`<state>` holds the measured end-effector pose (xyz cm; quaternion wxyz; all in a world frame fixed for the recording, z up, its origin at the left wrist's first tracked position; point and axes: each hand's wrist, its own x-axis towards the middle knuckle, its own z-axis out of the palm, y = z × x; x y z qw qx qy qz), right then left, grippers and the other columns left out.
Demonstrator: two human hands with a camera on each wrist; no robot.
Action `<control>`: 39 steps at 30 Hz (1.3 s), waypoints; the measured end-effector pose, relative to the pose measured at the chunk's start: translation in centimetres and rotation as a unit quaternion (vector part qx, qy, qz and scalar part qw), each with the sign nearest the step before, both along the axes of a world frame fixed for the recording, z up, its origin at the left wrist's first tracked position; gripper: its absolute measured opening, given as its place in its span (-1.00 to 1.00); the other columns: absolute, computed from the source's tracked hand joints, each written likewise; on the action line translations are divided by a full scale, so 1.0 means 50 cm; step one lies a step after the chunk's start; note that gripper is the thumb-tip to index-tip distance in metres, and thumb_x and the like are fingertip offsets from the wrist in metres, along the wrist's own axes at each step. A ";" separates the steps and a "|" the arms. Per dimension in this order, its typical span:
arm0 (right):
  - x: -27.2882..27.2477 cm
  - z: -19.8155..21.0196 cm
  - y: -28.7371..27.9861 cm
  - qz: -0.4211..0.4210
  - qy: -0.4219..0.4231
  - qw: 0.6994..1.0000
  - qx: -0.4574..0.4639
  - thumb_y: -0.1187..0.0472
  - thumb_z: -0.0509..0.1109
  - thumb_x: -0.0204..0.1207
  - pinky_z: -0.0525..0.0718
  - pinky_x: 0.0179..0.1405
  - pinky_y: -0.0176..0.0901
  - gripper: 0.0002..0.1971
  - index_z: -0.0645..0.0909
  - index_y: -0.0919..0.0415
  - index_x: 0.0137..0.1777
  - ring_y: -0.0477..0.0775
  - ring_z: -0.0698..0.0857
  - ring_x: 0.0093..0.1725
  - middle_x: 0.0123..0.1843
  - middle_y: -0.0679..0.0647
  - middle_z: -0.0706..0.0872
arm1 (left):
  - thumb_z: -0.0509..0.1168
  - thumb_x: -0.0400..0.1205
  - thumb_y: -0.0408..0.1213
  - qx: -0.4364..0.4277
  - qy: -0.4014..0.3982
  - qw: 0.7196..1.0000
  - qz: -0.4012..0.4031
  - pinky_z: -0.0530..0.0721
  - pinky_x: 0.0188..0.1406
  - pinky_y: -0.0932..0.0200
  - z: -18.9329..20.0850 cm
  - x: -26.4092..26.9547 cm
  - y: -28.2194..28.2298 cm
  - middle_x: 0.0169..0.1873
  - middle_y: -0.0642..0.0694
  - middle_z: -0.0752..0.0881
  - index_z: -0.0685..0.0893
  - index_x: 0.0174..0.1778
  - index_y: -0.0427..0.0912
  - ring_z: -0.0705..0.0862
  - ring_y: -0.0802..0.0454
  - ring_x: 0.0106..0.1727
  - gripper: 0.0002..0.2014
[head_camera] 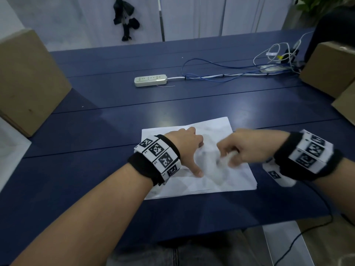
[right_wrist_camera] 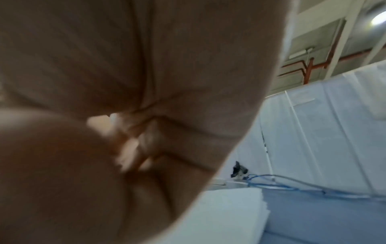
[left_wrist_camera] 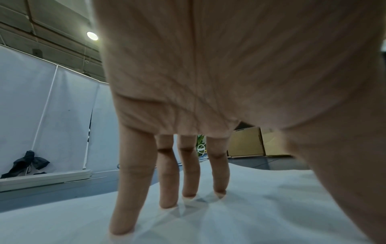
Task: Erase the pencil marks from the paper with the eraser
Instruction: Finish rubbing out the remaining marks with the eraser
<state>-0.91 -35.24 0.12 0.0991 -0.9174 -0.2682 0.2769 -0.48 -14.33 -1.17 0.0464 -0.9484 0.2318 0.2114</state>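
The paper (head_camera: 192, 160) lies on the blue table (head_camera: 96, 169), creased, with faint grey marks near its middle. The left hand (head_camera: 184, 143) is spread, fingertips (left_wrist_camera: 167, 204) pressing the sheet flat. The right hand (head_camera: 242, 150) is curled, pinching a pale eraser (head_camera: 228, 157) against the paper; blur obscures the grip. Advice: keep the bracing fingers close beside the rubbed patch and use short, light strokes, since the creased sheet looks liable to buckle or tear.
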 end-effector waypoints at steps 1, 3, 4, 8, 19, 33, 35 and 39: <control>-0.016 0.004 0.002 0.024 0.047 0.999 -0.001 0.18 0.59 0.45 0.65 -0.24 -0.07 -0.74 0.58 -0.16 -0.22 0.04 0.66 -0.31 -0.31 -0.15 0.71 | 0.56 0.19 0.40 0.003 -0.001 1.000 0.000 0.68 0.12 -0.14 0.000 0.001 0.001 0.19 0.02 0.45 0.48 0.43 0.05 0.56 -0.06 0.18 -0.07; -0.022 0.011 0.004 0.043 0.059 0.997 -0.020 0.19 0.61 0.44 0.62 -0.27 -0.18 -0.74 0.60 -0.17 -0.22 0.01 0.66 -0.29 -0.29 -0.05 0.72 | 0.55 0.19 0.41 0.006 0.000 1.000 -0.003 0.68 0.11 -0.14 -0.001 0.001 -0.002 0.17 0.03 0.44 0.48 0.43 0.05 0.55 -0.05 0.16 -0.06; -0.009 0.010 0.007 0.034 0.028 0.999 -0.028 0.18 0.60 0.45 0.58 -0.28 -0.21 -0.76 0.60 -0.16 -0.18 -0.03 0.62 -0.30 -0.33 -0.06 0.67 | 0.55 0.18 0.40 0.007 0.000 1.000 -0.003 0.68 0.12 -0.14 -0.001 0.001 -0.003 0.17 0.03 0.44 0.48 0.43 0.05 0.55 -0.04 0.15 -0.06; 0.048 0.005 0.014 -0.065 -0.120 0.989 -0.049 0.02 0.49 0.52 0.54 -0.18 -0.07 -0.84 0.53 -0.15 -0.07 0.11 0.63 -0.05 -0.21 -0.12 0.53 | 0.56 0.20 0.39 0.006 0.003 1.000 0.000 0.67 0.13 -0.13 0.003 -0.001 -0.004 0.16 0.03 0.44 0.48 0.42 0.06 0.52 -0.02 0.11 -0.08; 0.030 0.013 0.011 -0.026 -0.071 0.997 -0.033 0.09 0.55 0.49 0.57 -0.23 -0.15 -0.86 0.62 -0.07 -0.09 -0.10 0.59 -0.24 -0.33 -0.12 0.61 | 0.55 0.20 0.40 0.008 -0.003 1.000 -0.005 0.66 0.08 -0.07 0.004 -0.001 -0.005 0.18 0.03 0.45 0.48 0.42 0.06 0.56 -0.03 0.14 -0.09; 0.054 0.006 0.003 -0.079 -0.133 0.987 -0.043 -0.09 0.47 0.52 0.69 -0.06 0.00 -0.85 0.55 -0.13 -0.13 0.03 0.63 -0.14 -0.26 -0.11 0.58 | 0.54 0.24 0.39 0.000 -0.002 1.000 -0.007 0.64 0.10 -0.05 0.004 -0.004 -0.003 0.19 0.05 0.43 0.48 0.42 0.06 0.52 -0.01 0.17 -0.11; 0.056 0.004 -0.001 -0.081 -0.130 0.988 -0.029 -0.09 0.48 0.52 0.71 -0.07 0.01 -0.81 0.52 -0.14 -0.19 -0.01 0.63 -0.18 -0.28 -0.11 0.58 | 0.54 0.24 0.39 -0.001 -0.003 1.000 -0.006 0.64 0.11 -0.06 0.003 -0.005 -0.002 0.19 0.05 0.43 0.48 0.43 0.06 0.52 -0.02 0.20 -0.11; -0.017 0.012 0.002 0.032 0.033 0.999 -0.005 0.18 0.59 0.47 0.58 -0.25 -0.21 -0.70 0.55 -0.19 -0.27 -0.15 0.58 -0.33 -0.28 -0.02 0.71 | 0.53 0.21 0.42 0.006 -0.005 1.000 -0.006 0.67 0.10 -0.10 0.003 -0.001 -0.002 0.17 0.04 0.43 0.47 0.43 0.04 0.53 -0.03 0.16 -0.07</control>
